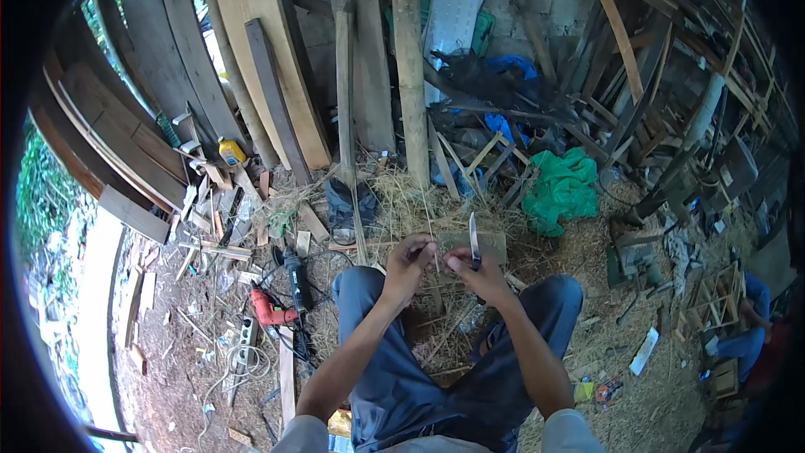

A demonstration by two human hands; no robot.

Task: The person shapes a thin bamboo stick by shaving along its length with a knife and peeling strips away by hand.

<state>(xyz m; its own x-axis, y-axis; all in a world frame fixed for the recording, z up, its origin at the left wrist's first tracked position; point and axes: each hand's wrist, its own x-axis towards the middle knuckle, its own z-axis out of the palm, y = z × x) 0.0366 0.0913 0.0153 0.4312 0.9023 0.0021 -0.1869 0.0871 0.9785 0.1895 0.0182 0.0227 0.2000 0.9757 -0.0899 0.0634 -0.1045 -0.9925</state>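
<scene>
A knife (pixel 474 236) points upward from my right hand (pixel 480 275), whose fingers are wrapped round its dark handle. Beside it, my left hand (pixel 409 265) is closed in a pinch on a thin pale strip (pixel 436 256), which runs upward between the two hands. The right thumb and fingertips are close to the strip; whether they touch it is too small to tell. Both hands are above my knees, over ground strewn with shavings.
A red drill (pixel 271 309), a black grinder (pixel 295 278) and a power strip (pixel 247 337) lie at the left. Green cloth (pixel 562 190) is ahead to the right. Planks (pixel 268 59) lean at the back. Another person's blue-clad leg (pixel 740 344) shows at the far right.
</scene>
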